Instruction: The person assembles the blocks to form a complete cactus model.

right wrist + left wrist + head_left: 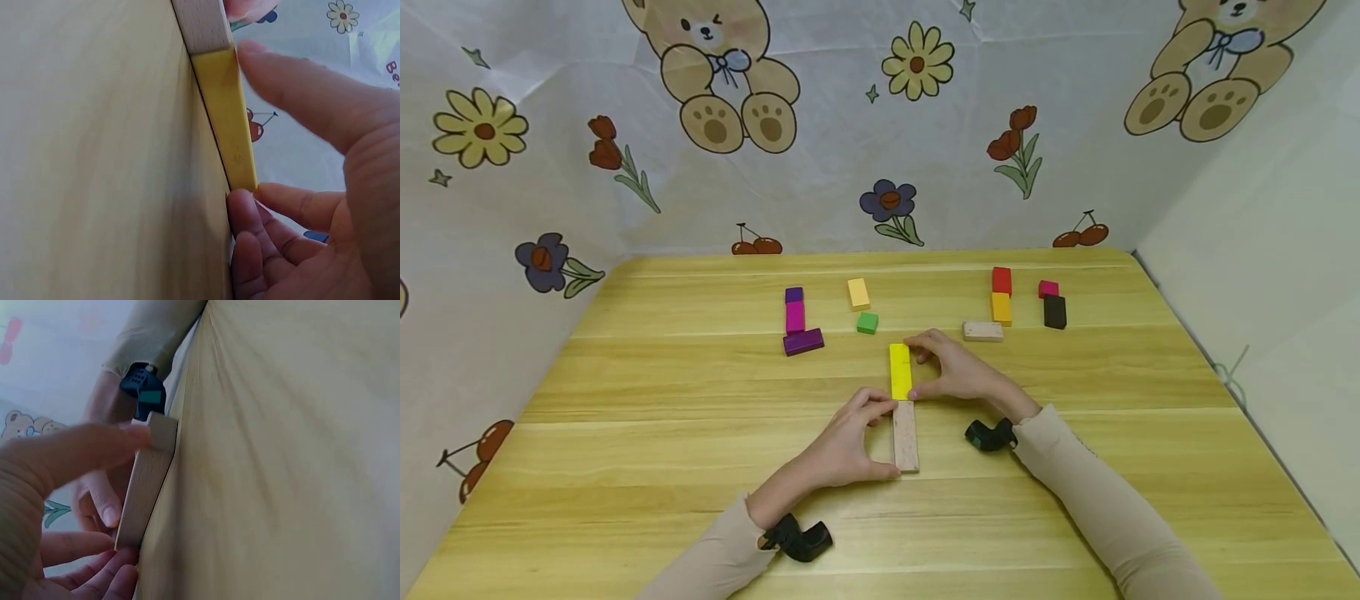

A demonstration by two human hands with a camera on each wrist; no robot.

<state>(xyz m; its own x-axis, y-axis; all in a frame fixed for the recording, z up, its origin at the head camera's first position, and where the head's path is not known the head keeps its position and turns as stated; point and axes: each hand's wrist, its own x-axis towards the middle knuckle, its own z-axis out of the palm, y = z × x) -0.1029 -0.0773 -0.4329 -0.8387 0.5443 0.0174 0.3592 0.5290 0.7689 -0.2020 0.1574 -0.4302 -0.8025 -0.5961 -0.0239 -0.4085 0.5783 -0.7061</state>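
Yellow block (900, 372), pinched end to end by the right hand (958, 368), meets the wooden block (906, 437), likewise pinched by the left hand (844, 442), at twelve o'clock, apparently for aligning, next probably needing gentle release.

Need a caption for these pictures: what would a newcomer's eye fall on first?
Probably the bright yellow rectangular block, pinched by the right hand, end to end with a pale wooden rectangular block, which the left hand pinches, near the middle of the wood-grained tabletop. Next, perhaps, a tan cartoon bear printed on the white backdrop, left of centre at the top of the head view.
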